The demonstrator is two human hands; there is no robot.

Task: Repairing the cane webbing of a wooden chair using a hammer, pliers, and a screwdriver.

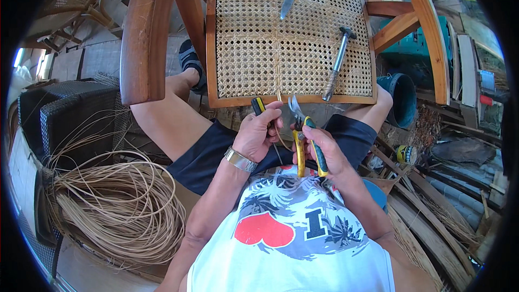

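My left hand is closed round a tool with a black and yellow handle; a thin shaft shows below the fist, its tip hard to make out. A cane strand runs from the chair's front edge down past its fingers. In my right hand are cutting pliers with yellow and green handles, their metal jaws pointing up near the strand. Before me stands a wooden chair with a woven cane seat. On the seat lie a flat metal blade and a small hammer.
A large coil of rattan cane lies at my left beside a dark woven chair. To the right are a dark teal bucket, a yellow can and piled wooden strips. The chair's curved wooden arms rise on both sides.
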